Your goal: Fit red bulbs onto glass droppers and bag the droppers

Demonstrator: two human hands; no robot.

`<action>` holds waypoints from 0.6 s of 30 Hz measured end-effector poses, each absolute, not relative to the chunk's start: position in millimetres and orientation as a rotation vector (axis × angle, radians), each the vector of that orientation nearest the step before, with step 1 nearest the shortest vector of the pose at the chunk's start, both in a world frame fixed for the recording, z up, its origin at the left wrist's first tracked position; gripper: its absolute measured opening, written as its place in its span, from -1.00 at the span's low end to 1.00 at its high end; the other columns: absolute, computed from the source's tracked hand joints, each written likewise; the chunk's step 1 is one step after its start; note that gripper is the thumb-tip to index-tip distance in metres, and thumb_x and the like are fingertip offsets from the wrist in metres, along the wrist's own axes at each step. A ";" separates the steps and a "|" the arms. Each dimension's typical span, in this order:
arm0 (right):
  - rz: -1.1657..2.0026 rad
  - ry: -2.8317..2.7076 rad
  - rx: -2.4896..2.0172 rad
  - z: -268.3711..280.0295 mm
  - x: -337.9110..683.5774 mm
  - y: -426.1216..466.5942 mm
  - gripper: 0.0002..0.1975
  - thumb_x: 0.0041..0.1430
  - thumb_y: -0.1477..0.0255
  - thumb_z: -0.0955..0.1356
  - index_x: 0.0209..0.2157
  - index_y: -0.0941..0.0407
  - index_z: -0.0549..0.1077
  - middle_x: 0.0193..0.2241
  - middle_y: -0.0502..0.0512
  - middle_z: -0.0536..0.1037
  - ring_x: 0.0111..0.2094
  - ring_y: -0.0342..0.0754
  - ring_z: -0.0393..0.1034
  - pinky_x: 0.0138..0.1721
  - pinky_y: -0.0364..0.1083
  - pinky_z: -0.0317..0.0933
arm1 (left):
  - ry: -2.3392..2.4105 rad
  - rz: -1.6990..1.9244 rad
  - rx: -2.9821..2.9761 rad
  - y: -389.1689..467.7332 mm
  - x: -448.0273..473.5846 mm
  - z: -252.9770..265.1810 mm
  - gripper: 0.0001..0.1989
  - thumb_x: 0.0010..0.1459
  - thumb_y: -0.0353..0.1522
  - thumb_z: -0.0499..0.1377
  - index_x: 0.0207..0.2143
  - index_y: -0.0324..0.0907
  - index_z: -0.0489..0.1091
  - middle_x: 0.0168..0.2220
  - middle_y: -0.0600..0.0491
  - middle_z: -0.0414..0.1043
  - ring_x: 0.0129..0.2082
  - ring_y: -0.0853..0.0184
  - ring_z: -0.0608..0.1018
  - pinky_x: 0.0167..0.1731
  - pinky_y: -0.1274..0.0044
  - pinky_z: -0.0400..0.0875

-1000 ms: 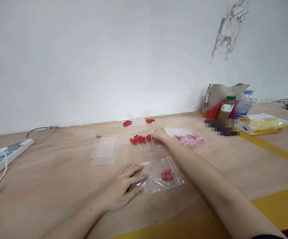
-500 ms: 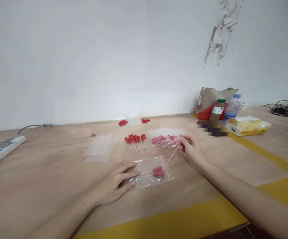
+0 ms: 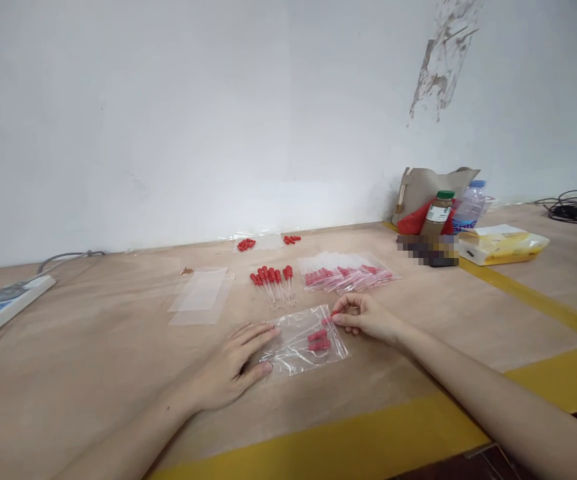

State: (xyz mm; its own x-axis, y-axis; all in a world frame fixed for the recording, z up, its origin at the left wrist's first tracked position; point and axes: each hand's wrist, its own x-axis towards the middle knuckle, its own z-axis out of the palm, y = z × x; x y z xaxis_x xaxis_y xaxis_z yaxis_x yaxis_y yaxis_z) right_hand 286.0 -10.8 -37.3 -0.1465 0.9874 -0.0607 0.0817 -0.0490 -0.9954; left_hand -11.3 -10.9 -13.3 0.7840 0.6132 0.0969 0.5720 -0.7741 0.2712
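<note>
A clear zip-lock bag (image 3: 293, 363) lies flat in front of me with two red-bulbed droppers (image 3: 318, 345) inside, bulbs toward its right-hand opening. My left hand (image 3: 241, 360) rests on the bag's left end, fingers spread and stretched out. At the opening, my right hand (image 3: 361, 315) pinches a third dropper (image 3: 335, 313) by its red bulb; its thin stem lies within the bag, pointing left. Just behind the bag is a bunch of loose red-bulbed droppers (image 3: 272, 277). Filled bags of droppers (image 3: 348, 275) lie overlapped behind my right hand.
Flat clear bags (image 3: 201, 293) lie at left, and loose red bulbs (image 3: 246, 245) near the wall. A power strip (image 3: 13, 303) sits far left. Right of the filled bags stand a green-capped bottle (image 3: 438, 212), a tissue pack (image 3: 503, 245) and a beige bag (image 3: 408, 187); black cables (image 3: 576, 207) lie beyond.
My right hand has moved left and toward me from beside the filled bags, bringing the dropper's stem into the bag's opening. My left hand stays on the bag.
</note>
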 end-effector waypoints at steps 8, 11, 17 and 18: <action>1.329 -1.552 -1.219 -35.5 278.9 -15.3 -0.62 -0.09 0.26 0.36 -0.26 0.19 0.31 -0.41 0.02 0.45 -0.76 -0.37 0.12 -0.77 -0.28 -0.01 | 0.910 0.293 2.785 -11.7 -10.2 -12.6 -0.53 0.21 -0.21 -0.07 0.16 -0.01 -0.02 0.17 0.05 0.03 0.14 0.23 0.12 0.09 0.32 0.09; 1.433 -1.627 -1.214 -32.0 284.5 -17.2 -0.60 -0.03 0.24 0.32 -0.18 0.17 0.29 -0.37 0.05 0.46 -0.78 -0.36 0.13 -0.78 -0.28 -0.03 | 0.899 0.291 2.782 -12.1 -10.4 -12.8 -0.55 0.22 -0.23 -0.07 0.15 0.02 -0.01 0.18 0.07 0.02 0.15 0.24 0.11 0.09 0.32 0.08; 1.077 -1.639 -1.444 -26.7 293.5 -2.2 -0.76 -0.08 0.31 0.32 -0.38 0.19 0.36 -0.59 -0.04 0.39 -0.72 -0.28 0.18 -0.72 -0.25 0.03 | 0.890 0.223 2.816 -11.2 -11.7 -12.6 -0.62 0.23 -0.24 -0.09 0.11 0.11 0.06 0.18 0.09 0.00 0.15 0.21 0.10 0.08 0.27 0.06; 0.959 -1.674 -1.442 -24.8 293.0 3.8 -0.80 -0.09 0.33 0.33 -0.45 0.19 0.37 -0.60 -0.04 0.40 -0.68 -0.26 0.20 -0.68 -0.25 0.07 | 0.886 0.224 2.822 -11.2 -11.7 -12.3 -0.62 0.23 -0.24 -0.10 0.10 0.12 0.08 0.18 0.08 0.00 0.15 0.21 0.11 0.08 0.26 0.06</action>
